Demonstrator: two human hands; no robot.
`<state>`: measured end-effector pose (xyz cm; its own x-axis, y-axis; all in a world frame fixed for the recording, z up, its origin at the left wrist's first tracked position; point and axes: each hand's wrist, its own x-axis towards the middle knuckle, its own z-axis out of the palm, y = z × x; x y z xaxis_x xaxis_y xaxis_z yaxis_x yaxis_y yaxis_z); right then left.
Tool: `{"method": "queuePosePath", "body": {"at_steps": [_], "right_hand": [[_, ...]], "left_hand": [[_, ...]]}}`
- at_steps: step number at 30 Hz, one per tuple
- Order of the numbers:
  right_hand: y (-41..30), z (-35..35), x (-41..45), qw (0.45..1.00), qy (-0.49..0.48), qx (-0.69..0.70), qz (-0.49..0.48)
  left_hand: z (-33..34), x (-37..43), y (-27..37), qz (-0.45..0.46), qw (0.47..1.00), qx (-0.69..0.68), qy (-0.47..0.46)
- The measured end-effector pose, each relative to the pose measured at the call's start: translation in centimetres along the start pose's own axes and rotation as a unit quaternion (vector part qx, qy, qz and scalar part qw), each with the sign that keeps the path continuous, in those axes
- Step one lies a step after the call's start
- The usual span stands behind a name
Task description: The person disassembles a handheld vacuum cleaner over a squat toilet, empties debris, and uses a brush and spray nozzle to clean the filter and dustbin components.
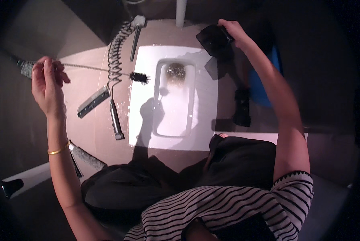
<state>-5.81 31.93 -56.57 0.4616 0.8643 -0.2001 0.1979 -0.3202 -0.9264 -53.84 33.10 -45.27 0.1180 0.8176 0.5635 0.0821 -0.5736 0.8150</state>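
Note:
My left hand (pixel 50 86) is raised at the left, with its fingers curled around a thin twisted-wire brush (pixel 139 77). The brush's black bristled end points right, over the left edge of a white squat toilet (pixel 174 143). In the toilet's drain hole (pixel 176 72) there is bubbly brownish water. At the upper right, my right hand (pixel 232 31) grips a black container (pixel 211 37), perhaps a dipper, above the toilet's far right corner. What is inside it cannot be seen.
Left of the toilet, a coiled hose (pixel 115 54) leads to a metal sprayer (pixel 115 120) beside a grey bar-shaped object (pixel 93 101). A blue tub (pixel 267 81) and a black object (pixel 241 110) stand right. A white pipe (pixel 181 13) rises behind. My knees are close in front.

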Motion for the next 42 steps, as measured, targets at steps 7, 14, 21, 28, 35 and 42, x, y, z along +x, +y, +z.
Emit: {"method": "queuePosePath", "body": {"at_steps": [7, 14, 21, 28, 35, 42], "right_hand": [[0.1, -2.9, 0.3, 0.994, 0.065, 0.091, 0.010], [0.5, -1.6, -1.1, 0.995, 0.068, 0.067, 0.039], [0.1, -0.7, 1.1, 0.990, 0.075, 0.123, 0.007], [1.3, -3.9, 4.0, 0.979, 0.037, 0.199, 0.009], [3.3, -0.5, 7.8, 0.983, 0.093, 0.154, -0.024], [2.8, -4.7, 6.7, 0.958, 0.049, 0.261, 0.107]], "left_hand": [[2.5, 2.1, 4.6, -0.011, 0.994, -0.081, 0.072], [18.6, 13.5, 14.5, 0.164, 0.973, -0.162, -0.021], [34.8, 20.4, 13.6, 0.214, 0.960, -0.122, -0.131], [43.1, 21.9, 14.5, 0.218, 0.958, -0.103, -0.153], [46.2, 26.3, 2.7, -0.004, 0.959, -0.004, -0.283], [46.2, 18.6, -0.2, -0.084, 0.910, 0.080, -0.398]]}}
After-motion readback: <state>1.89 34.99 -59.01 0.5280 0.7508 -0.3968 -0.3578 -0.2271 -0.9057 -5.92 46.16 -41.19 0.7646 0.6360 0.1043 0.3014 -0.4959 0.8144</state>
